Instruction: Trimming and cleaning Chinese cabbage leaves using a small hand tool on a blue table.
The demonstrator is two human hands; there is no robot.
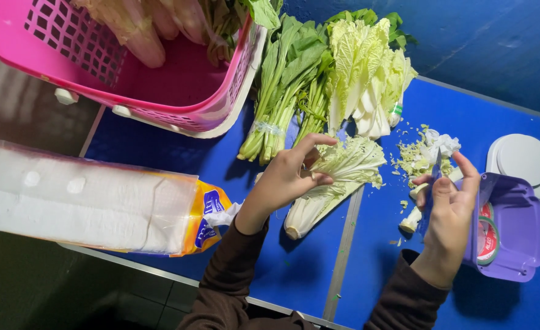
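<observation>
Between thumb and curled fingers (319, 178) of the left hand (285, 180) lies the leafy top of a napa cabbage piece (337, 183); the fingers pinch its pale crinkled leaves while its white stalk end points toward the person and rests on the blue worktop (294, 275). Just to the right, the right hand (450, 211) has its fingers (468, 171) partly spread and raised, thumb and forefinger apart, near a knife (432, 183) whose blade is mostly hidden by the hand; whether the hand truly grips it cannot be told. Beside that hand lie cut white stalk pieces (412, 220), and beyond its fingertips sit a heap of small green trimmings (413, 159) and a crumpled white scrap (441, 145).

Right of the right hand stands a purple container (517, 244) holding rolls of tape (488, 235), with a pale round lid (520, 159) behind it. Farther up the worktop lie a larger cut cabbage (368, 73) and a tied bundle of long-stemmed greens (282, 91). A pink plastic basket (178, 91) with more vegetables sits at the top left, and a long pack of white paper towels (87, 205) lies left of the left forearm. Both arms wear dark brown sleeves (227, 287).
</observation>
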